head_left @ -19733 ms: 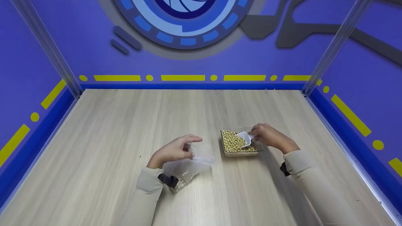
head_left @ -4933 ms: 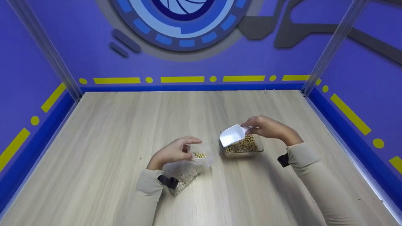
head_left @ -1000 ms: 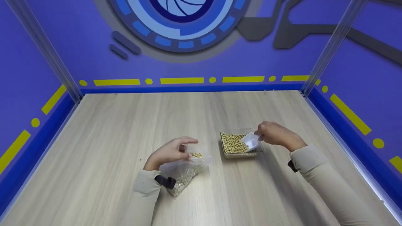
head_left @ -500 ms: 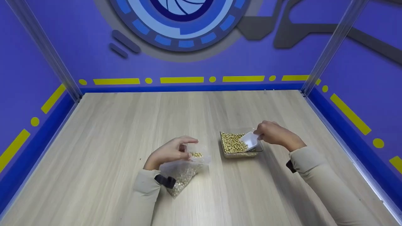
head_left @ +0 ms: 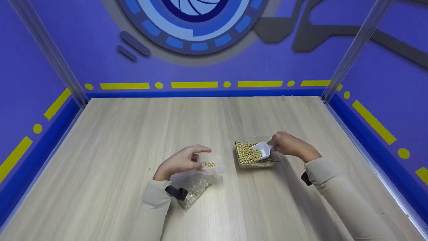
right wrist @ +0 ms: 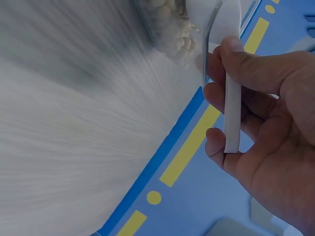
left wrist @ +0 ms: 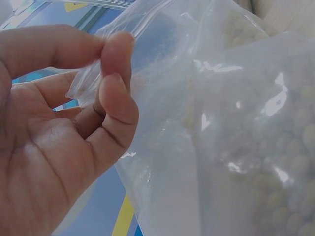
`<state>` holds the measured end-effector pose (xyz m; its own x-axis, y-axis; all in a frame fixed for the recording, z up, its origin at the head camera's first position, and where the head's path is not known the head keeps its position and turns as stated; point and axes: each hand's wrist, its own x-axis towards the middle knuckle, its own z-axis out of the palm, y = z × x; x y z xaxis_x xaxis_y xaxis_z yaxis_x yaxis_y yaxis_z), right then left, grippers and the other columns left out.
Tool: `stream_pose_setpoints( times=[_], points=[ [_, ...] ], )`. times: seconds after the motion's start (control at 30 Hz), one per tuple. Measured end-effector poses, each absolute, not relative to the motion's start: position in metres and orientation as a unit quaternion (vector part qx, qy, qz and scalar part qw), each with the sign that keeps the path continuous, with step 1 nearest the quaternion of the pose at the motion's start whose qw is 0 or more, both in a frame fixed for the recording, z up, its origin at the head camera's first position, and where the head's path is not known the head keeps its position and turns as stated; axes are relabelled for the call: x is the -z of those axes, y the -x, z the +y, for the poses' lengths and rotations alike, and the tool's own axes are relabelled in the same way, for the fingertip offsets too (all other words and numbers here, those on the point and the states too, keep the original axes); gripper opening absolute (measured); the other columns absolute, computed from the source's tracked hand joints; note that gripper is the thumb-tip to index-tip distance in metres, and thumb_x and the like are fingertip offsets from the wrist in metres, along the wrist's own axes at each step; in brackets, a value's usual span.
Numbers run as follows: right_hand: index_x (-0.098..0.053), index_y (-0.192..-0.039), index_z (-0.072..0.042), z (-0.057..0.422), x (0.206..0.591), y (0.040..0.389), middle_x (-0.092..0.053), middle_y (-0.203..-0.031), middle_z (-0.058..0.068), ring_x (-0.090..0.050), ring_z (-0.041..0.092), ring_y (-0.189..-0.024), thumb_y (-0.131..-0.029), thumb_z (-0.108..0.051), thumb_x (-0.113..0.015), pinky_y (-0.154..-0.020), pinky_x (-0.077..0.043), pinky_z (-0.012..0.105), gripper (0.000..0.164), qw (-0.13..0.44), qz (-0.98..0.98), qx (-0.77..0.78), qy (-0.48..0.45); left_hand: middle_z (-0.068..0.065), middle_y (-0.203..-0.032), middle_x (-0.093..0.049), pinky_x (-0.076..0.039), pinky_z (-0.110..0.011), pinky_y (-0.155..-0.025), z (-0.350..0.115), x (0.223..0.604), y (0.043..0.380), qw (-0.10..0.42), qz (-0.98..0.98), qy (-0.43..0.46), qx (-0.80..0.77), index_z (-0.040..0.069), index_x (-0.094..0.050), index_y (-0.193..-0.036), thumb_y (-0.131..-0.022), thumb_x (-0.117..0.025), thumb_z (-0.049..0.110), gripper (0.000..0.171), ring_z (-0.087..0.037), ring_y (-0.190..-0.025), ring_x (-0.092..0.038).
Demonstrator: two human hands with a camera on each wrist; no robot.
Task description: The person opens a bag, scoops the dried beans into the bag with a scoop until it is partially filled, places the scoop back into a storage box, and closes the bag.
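My left hand (head_left: 180, 163) pinches the rim of a clear zip bag (head_left: 197, 185) between thumb and fingers. The bag's mouth is spread, and pale yellow soybeans fill its lower part. In the left wrist view the pinched edge of the bag (left wrist: 162, 123) shows its zip strip. My right hand (head_left: 289, 144) grips the handle of a white scoop (head_left: 262, 150), whose bowl is down among the soybeans (head_left: 247, 152) in a clear rectangular container (head_left: 257, 165). Seen from the right wrist, the fingers wrap the scoop's handle (right wrist: 233, 113); the bowl is partly cut off at the top.
A wood-grain table (head_left: 150, 127) lies under everything. Blue panels (head_left: 200, 72) with yellow marks stand at its back and both sides. The container sits to the right of the bag, with a strip of table between them.
Over the last second the scoop shifts slightly left within the container's soybeans. About five seconds ago it was raised above the container. The bag holds more soybeans than about twenty seconds ago.
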<state>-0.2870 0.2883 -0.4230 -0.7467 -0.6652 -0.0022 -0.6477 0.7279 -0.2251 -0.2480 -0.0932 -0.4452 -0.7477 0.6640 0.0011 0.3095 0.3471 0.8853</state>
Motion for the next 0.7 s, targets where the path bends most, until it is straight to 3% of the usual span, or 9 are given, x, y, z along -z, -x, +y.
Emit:
stream_pose_setpoints(
  times=[0.3, 0.47, 0.7],
  points=[
    [-0.073, -0.086, 0.004, 0.289, 0.434, 0.288, -0.066, -0.069, 0.009, -0.038, 0.009, -0.058, -0.078, 0.013, -0.062, -0.053, -0.033, 0.023, 0.016, 0.053, 0.928, 0.144, 0.339, -0.021, -0.143, -0.043, -0.047, -0.018, -0.064, -0.094, 0.444, 0.248, 0.189, 0.793, -0.305, -0.492, -0.004, -0.045, -0.140, -0.083, -0.055, -0.004, 0.058, -0.006, -0.071, -0.056],
    [-0.069, -0.076, -0.001, 0.287, 0.433, 0.287, -0.061, -0.063, 0.004, -0.035, 0.010, -0.060, -0.077, 0.011, -0.064, -0.057, -0.031, 0.025, 0.013, 0.034, 0.930, 0.116, 0.347, -0.020, -0.143, -0.043, -0.048, -0.019, -0.066, -0.094, 0.445, 0.248, 0.191, 0.793, -0.305, -0.491, -0.004, -0.045, -0.140, -0.083, -0.054, -0.005, 0.057, -0.007, -0.073, -0.058],
    [-0.072, -0.080, -0.005, 0.285, 0.428, 0.282, -0.067, -0.070, 0.004, -0.045, 0.012, -0.064, -0.079, 0.008, -0.066, -0.060, -0.036, 0.028, 0.014, 0.012, 0.936, 0.085, 0.341, -0.021, -0.145, -0.042, -0.049, -0.022, -0.067, -0.093, 0.447, 0.249, 0.192, 0.793, -0.306, -0.491, -0.002, -0.045, -0.140, -0.083, -0.054, -0.004, 0.058, -0.010, -0.073, -0.060]
  ],
)
